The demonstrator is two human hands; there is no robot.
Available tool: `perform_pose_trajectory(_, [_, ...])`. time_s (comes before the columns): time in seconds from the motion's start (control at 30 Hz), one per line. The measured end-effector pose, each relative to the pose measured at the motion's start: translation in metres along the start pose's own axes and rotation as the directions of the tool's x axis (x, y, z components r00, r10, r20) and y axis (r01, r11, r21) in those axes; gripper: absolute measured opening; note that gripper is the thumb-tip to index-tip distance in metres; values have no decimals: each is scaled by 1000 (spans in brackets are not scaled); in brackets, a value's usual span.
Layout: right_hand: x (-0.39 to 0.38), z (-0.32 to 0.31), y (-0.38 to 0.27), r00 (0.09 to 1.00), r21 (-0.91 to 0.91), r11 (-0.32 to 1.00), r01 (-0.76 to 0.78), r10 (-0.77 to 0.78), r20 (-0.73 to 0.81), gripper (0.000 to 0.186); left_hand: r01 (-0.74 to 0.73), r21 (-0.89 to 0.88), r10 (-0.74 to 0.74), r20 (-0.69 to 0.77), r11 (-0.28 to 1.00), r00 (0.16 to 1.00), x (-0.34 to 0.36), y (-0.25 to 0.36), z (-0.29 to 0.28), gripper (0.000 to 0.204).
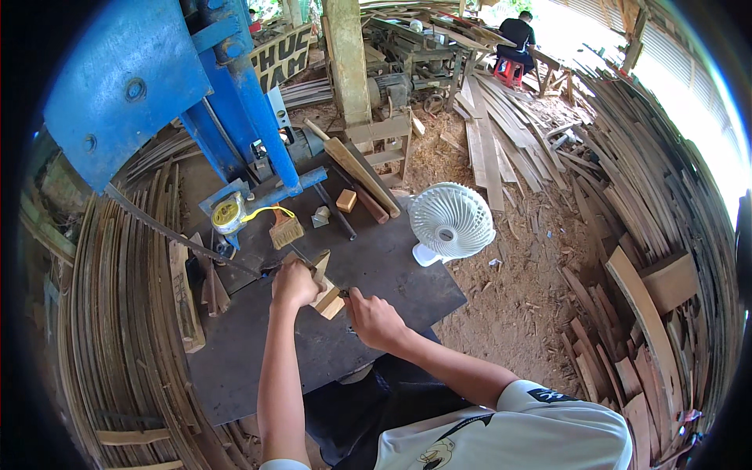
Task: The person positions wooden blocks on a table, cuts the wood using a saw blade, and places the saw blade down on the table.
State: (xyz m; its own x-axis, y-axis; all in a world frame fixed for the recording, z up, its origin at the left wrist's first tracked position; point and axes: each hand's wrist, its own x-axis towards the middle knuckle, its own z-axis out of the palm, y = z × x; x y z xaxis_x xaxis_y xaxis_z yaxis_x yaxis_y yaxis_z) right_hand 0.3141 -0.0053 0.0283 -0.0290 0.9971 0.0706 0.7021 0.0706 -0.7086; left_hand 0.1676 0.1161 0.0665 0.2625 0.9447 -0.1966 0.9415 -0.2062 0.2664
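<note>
From the head view, a dark, flat table [376,266] fills the middle, set in an open-sided wood workshop. Its floor [517,305] is bare earth strewn with sawdust and chips. Thin curved wooden strips [117,313] are stacked thick on the left, and more planks [666,204] are heaped along the right. A blue machine [157,86] rises at the upper left, with a thin toothed blade [168,231] running down from it across the table's left part. On the table lie a yellow tape measure [229,211], a brush [285,230], a small wood cube [345,200] and a long plank [362,176]; a white fan [450,221] stands at the table's right edge. Far back, another person [517,35] sits on a red stool [509,70].

The wood block [325,291] is pale, small and chunky, seemingly of angled pieces joined together. It sits on the table near the middle front, between the two hands. Its long axis runs diagonally, from the upper left near the blade's end to the lower right toward the person.

The left hand [293,283] is closed over the block's upper left part, pressing it down. The right hand [374,319] is clenched just beside the block's lower right end; a small dark thing shows at its fingers, too small to tell what it is.
</note>
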Motion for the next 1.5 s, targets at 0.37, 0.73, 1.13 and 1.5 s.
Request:
perform_pose_trajectory(0.37, [-19, -14, -5, 1000, -76, 997, -6, 7, 14, 21, 14, -38, -14, 3, 999, 1000, 8, -12, 11, 49])
perform_pose_trajectory(0.73, [14, -2, -12, 998, -78, 997, -24, 28, 58, 18, 24, 30, -24, 23, 999, 999, 4, -3, 5, 40])
perform_pose_trajectory(1.13, [-13, -13, -9, 993, -97, 993, -67, 76, 95, 18, -9, 5, 9, 9, 1000, 1000, -2, 1, -4, 38])
perform_pose_trajectory(1.5, [16, -5, -12, 999, -154, 987, 34, -30, 32, 17, 58, -41, -57, 2, 998, 998, 10, -10, 9, 48])
